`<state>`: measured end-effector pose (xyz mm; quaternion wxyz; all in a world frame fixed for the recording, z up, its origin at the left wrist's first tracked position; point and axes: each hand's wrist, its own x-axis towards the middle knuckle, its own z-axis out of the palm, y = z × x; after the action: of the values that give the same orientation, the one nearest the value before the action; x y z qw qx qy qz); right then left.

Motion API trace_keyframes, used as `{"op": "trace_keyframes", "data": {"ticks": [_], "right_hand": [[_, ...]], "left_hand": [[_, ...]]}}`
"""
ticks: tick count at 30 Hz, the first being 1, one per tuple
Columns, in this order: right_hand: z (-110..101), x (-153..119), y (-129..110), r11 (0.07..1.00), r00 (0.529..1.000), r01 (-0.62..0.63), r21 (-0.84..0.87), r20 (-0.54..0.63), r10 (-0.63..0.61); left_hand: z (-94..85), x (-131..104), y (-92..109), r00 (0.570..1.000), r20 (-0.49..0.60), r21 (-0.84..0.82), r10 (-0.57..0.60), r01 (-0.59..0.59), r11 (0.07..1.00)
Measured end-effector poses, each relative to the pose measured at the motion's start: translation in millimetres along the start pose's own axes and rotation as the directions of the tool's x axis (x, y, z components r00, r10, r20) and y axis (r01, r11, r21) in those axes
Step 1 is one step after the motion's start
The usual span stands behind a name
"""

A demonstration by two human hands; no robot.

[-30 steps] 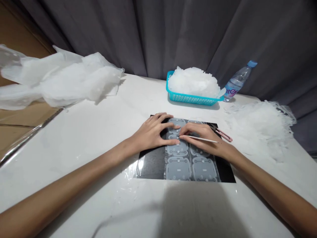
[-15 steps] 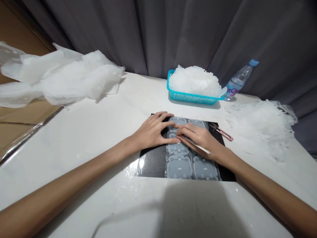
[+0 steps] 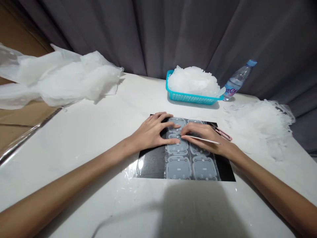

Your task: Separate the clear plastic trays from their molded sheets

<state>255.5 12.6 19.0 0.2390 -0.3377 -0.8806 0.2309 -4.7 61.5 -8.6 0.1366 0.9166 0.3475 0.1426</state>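
My left hand lies with fingers spread on a clear sheet of rounded-square moulded pieces, which rests on a black mat. Its thumb and index finger press down on the pieces of the left column. My right hand is closed in a pinch around a thin white stick. The stick's front end meets the sheet between upper and middle pieces, near my left index fingertip, while its back end points right. Part of the right column is hidden under my right hand. Pink-handled thread snips lie just behind my right hand.
A turquoise basket piled with translucent white pieces stands at the back, beside a water bottle. White plastic scraps lie at the right. White sheets are heaped at the left on cardboard. A grey curtain hangs behind.
My right hand and the white stick have moved a little to the right, and the stick lies flatter. My left hand stays spread on the sheet.
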Motion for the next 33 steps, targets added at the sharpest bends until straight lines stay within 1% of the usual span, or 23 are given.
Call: {"op": "trace_keyframes", "data": {"ticks": [4,8,11,14,17,20,23,25,27,29,33], "right_hand": [[3.7,3.0,1.2,1.0,1.0,0.008,0.018,-0.004,-0.008],[8.4,3.1,5.8,0.999,0.999,0.049,0.018,-0.025,-0.048],[11.5,3.1,9.3,0.997,0.997,0.071,-0.019,-0.031,-0.071],[14.5,4.2,10.5,0.99,0.992,0.117,-0.078,-0.035,-0.119],[14.7,5.2,9.8,0.982,0.988,0.15,-0.114,-0.014,-0.153],[7.0,4.0,8.8,0.984,0.993,0.117,-0.134,0.023,-0.115],[-8.5,0.9,8.3,0.992,0.997,0.052,-0.117,0.07,-0.043],[-18.5,-0.5,8.2,0.998,0.998,0.011,-0.065,0.07,-0.006],[-24.0,-0.8,8.3,1.0,0.999,-0.015,-0.016,0.046,0.016],[-23.5,-0.1,9.1,0.999,0.999,-0.021,0.027,0.025,0.02],[-11.5,2.5,10.2,0.997,0.999,0.005,0.082,0.039,-0.008]], "left_hand": [[-0.2,0.2,0.1,1.0,-0.007,0.007,0.01,-0.01,1.0],[1.2,0.2,-1.2,1.0,-0.018,0.015,0.021,-0.02,1.0],[2.0,0.3,-2.0,0.999,-0.024,0.017,0.023,-0.022,1.0],[2.3,0.6,-2.3,0.999,-0.033,0.02,0.031,-0.031,0.999],[2.1,0.8,-2.2,0.999,-0.035,0.023,0.036,-0.035,0.999],[1.4,0.6,-1.4,0.999,-0.023,0.024,0.025,-0.024,0.999],[0.4,0.6,-0.3,1.0,-0.015,0.026,0.015,-0.015,1.0],[-0.4,0.8,0.0,1.0,-0.011,0.027,0.013,-0.012,1.0],[-1.0,1.1,-0.2,1.0,-0.008,0.03,0.013,-0.013,0.999],[-1.6,1.5,-0.6,1.0,-0.006,0.03,0.013,-0.013,0.999],[-2.3,1.9,-1.0,1.0,0.002,0.034,0.015,-0.015,0.999]]}}
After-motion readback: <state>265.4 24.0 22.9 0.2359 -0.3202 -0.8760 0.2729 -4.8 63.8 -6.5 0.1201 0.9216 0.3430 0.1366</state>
